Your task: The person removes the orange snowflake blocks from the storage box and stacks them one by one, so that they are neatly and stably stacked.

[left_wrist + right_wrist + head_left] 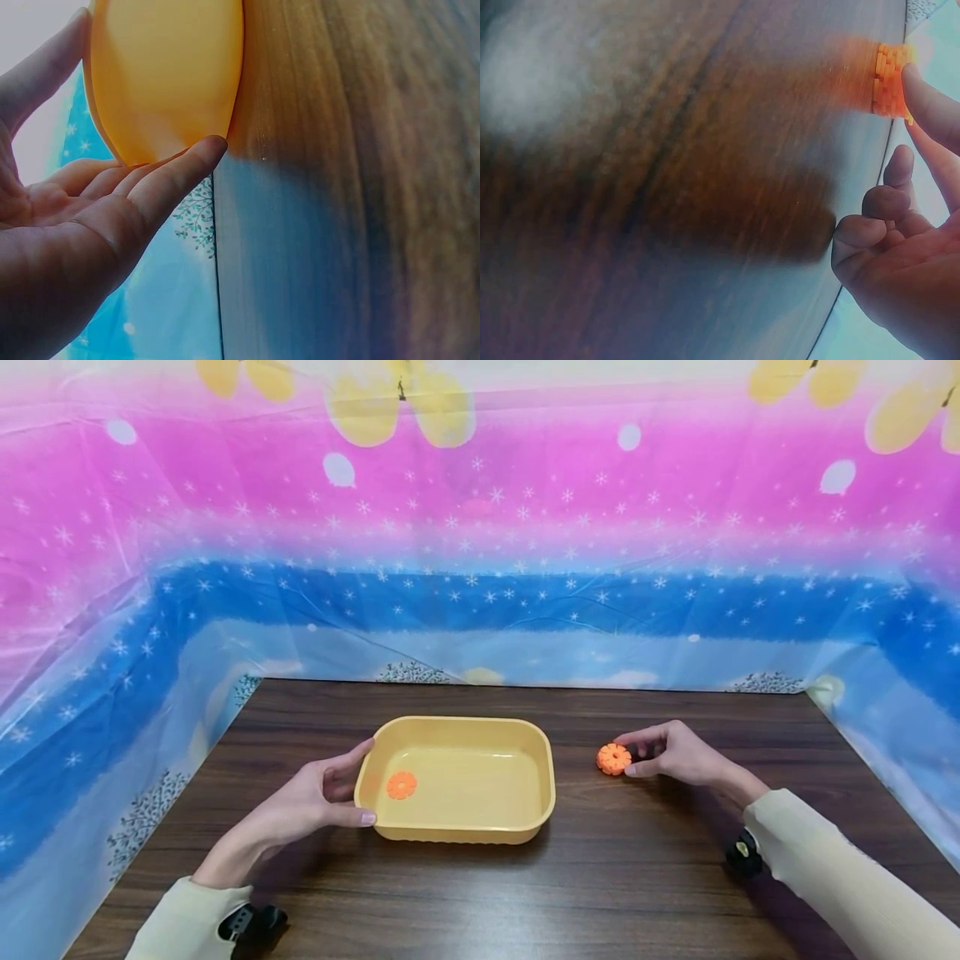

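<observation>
A yellow plastic bin (465, 828) with rounded corners stands on the wooden table. My left hand (300, 797) holds its left end, thumb at the near corner and fingers toward the far corner. In the left wrist view the left hand (105, 202) spans the bin's end wall (169, 82). One flat orange flower-shaped disc (402, 786) lies inside the bin near its left wall. Right of the bin, my right hand (682, 756) pinches a short stack of such orange discs (614, 759) between thumb and forefinger. The right wrist view shows the stack (891, 79) edge-on, with the other fingers of the right hand (915, 247) curled below.
The dark wood table (480, 902) runs back to a printed pink and blue cloth (480, 543) that surrounds it on three sides. Black straps with small devices sit at both wrists, beside the light sleeves (825, 852).
</observation>
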{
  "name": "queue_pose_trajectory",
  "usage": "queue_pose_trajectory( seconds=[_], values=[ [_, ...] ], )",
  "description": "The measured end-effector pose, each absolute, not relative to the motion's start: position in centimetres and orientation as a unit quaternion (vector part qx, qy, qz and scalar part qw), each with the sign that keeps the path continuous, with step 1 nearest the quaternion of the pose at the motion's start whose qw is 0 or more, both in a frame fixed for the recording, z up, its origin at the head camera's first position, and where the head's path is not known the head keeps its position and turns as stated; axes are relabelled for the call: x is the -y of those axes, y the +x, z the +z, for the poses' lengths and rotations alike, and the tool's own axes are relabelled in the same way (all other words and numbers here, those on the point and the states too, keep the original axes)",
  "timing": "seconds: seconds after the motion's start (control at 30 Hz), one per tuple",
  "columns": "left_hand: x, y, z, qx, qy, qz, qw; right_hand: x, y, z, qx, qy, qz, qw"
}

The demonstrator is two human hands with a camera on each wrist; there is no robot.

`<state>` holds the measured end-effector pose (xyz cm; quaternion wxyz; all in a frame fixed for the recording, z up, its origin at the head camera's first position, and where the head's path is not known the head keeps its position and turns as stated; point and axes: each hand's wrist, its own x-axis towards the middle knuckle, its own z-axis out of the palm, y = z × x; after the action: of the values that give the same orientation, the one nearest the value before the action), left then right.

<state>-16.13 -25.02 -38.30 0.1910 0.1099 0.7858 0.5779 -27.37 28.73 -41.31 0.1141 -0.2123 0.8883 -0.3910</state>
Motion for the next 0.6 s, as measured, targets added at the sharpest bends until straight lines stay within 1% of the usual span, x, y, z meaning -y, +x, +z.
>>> queue_pose_trajectory(
  seconds=[0.6],
  values=[
    [25.06, -16.1, -38.39, -0.786, 0.113, 0.577, 0.188, -28.51, -27.42, -41.33, -0.886, -0.214, -0.395, 0.116]
  ],
)
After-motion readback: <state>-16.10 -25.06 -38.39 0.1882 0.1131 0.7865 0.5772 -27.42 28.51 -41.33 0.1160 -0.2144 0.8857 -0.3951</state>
